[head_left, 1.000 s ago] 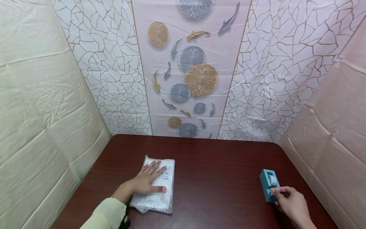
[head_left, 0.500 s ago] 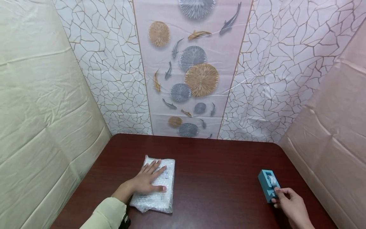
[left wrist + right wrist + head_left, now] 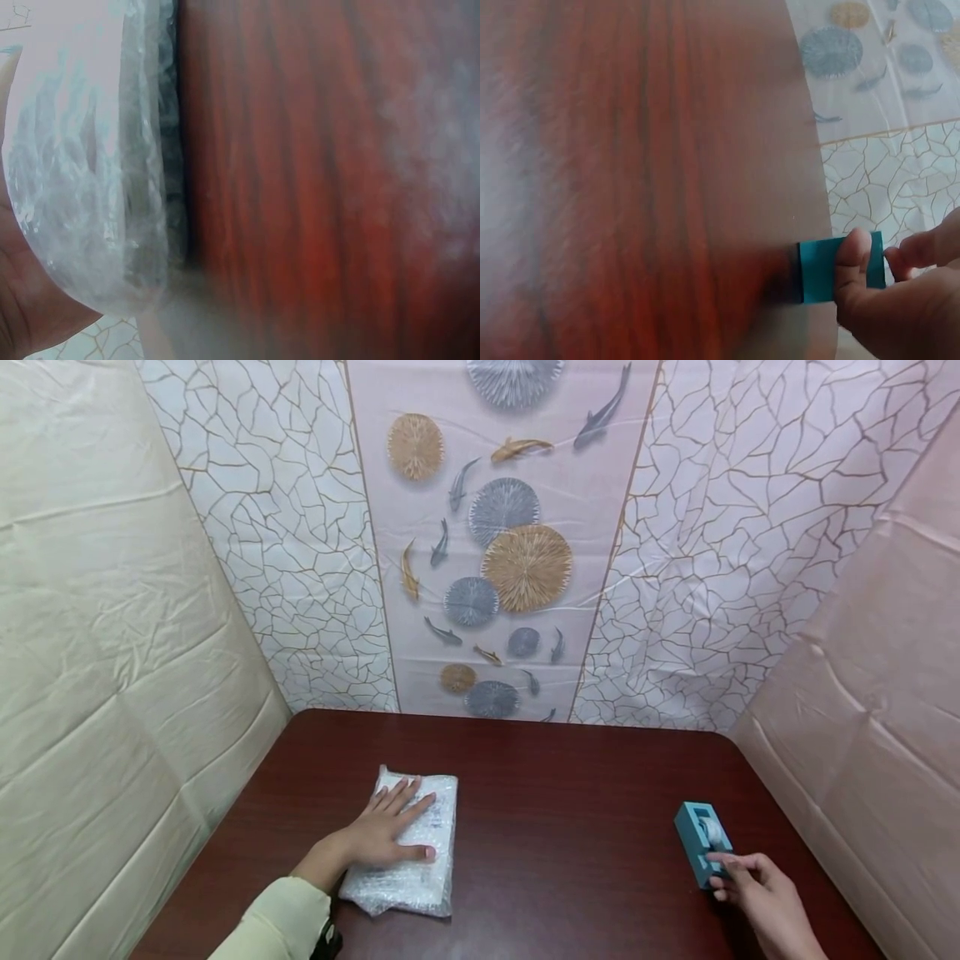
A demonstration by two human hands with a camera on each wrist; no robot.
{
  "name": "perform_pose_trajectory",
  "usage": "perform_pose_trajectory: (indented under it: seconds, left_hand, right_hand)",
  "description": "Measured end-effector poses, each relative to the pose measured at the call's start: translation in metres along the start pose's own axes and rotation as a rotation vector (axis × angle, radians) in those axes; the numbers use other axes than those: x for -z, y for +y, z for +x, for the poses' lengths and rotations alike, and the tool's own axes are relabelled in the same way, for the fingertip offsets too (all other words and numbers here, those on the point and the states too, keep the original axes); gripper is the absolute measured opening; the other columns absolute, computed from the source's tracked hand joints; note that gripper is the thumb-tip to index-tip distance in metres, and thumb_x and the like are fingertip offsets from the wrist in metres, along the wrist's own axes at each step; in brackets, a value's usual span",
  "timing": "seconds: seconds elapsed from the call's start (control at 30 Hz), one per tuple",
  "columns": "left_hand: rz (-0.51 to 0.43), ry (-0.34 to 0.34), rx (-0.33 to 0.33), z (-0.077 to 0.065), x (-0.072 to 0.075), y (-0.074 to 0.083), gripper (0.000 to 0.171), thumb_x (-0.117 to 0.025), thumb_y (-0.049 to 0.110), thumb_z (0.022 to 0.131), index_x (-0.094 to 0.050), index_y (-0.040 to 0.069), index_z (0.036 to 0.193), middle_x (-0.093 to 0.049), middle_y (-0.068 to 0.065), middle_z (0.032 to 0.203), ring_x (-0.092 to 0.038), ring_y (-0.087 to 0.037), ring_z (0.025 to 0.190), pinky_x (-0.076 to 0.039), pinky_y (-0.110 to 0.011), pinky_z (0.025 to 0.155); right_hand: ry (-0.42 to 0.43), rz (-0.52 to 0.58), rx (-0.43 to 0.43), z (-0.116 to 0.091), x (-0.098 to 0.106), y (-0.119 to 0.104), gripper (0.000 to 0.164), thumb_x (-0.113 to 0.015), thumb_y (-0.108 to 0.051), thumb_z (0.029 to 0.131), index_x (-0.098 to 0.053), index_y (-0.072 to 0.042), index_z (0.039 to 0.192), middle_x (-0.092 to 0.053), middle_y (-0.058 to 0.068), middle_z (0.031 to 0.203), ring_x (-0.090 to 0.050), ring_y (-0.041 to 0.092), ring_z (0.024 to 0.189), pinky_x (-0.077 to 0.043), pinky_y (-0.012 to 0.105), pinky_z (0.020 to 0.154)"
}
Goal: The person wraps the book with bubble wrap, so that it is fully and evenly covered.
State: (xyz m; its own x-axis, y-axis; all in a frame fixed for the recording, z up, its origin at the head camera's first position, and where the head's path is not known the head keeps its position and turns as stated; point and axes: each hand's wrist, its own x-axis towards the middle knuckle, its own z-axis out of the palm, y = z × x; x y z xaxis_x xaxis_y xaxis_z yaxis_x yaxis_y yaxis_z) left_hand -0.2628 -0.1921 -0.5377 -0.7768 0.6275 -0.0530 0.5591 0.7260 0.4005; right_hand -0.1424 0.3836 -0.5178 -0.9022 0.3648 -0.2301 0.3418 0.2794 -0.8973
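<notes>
A flat packet in bubble wrap [image 3: 431, 881] lies on the left part of the table. My left hand [image 3: 382, 835] rests on top of it with the fingers spread. The left wrist view shows the edge of the wrapped packet [image 3: 97, 172] up close. Toward the right side is a teal tape dispenser [image 3: 693, 843] with a roll of clear tape [image 3: 711, 832] in it. My right hand [image 3: 768, 897] holds its near end, fingers bent by the cutting edge. In the right wrist view the thumb [image 3: 855, 251] lies across the dispenser [image 3: 817, 270]. Any tape between the fingertips is too small to tell.
The dark red-brown table [image 3: 555, 827] has rounded far corners. A patterned cloth [image 3: 487, 560] with fish and round motifs hangs behind it. Plain cream cloth [image 3: 112, 652] hangs at the left, and a similar cloth [image 3: 885, 677] at the right.
The tape dispenser has shifted slightly left, and my right hand's fingers have changed position at its near end. The left hand and the packet have stayed put.
</notes>
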Motion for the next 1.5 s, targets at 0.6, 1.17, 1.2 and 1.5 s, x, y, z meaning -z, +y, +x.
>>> perform_pose_trajectory:
  seconds: [0.6,1.17,1.2,1.5]
  left_hand:
    - [0.004,0.006,0.001,0.001,-0.002,-0.001,0.093,-0.063,0.064,0.106,-0.027,0.017,0.177,-0.005,-0.021,0.186,-0.004,-0.048,0.173,-0.007,-0.075,0.136]
    - [0.003,0.008,0.008,0.001,-0.001,0.000,0.092,-0.063,0.063,0.107,-0.026,0.017,0.177,-0.005,-0.021,0.186,-0.003,-0.048,0.173,-0.006,-0.075,0.136]
    - [0.004,0.009,0.009,0.001,-0.001,0.000,0.092,-0.063,0.063,0.107,-0.026,0.017,0.177,-0.005,-0.021,0.186,-0.004,-0.048,0.173,-0.006,-0.075,0.136]
    - [0.018,0.006,0.010,0.002,-0.003,0.000,0.092,-0.063,0.064,0.107,-0.026,0.017,0.177,-0.006,-0.021,0.186,-0.004,-0.048,0.173,-0.008,-0.075,0.136]
  right_hand:
    - [-0.067,0.325,0.386,-0.005,0.000,0.037,0.032,-0.053,-0.015,0.116,-0.044,0.015,0.113,-0.075,-0.030,0.109,-0.078,0.006,0.087,-0.065,0.024,0.073]
    - [-0.142,0.427,0.326,-0.004,0.004,0.039,0.028,-0.053,-0.020,0.117,-0.047,0.007,0.112,-0.076,-0.026,0.115,-0.078,0.009,0.096,-0.067,0.029,0.079]
    - [-0.143,0.423,0.325,-0.004,0.004,0.039,0.028,-0.052,-0.018,0.117,-0.046,0.008,0.111,-0.076,-0.026,0.116,-0.078,0.009,0.096,-0.067,0.029,0.080]
    - [-0.092,0.344,0.288,-0.003,0.002,0.042,0.022,-0.043,-0.005,0.118,-0.042,0.011,0.102,-0.071,-0.033,0.114,-0.079,0.008,0.095,-0.068,0.028,0.081]
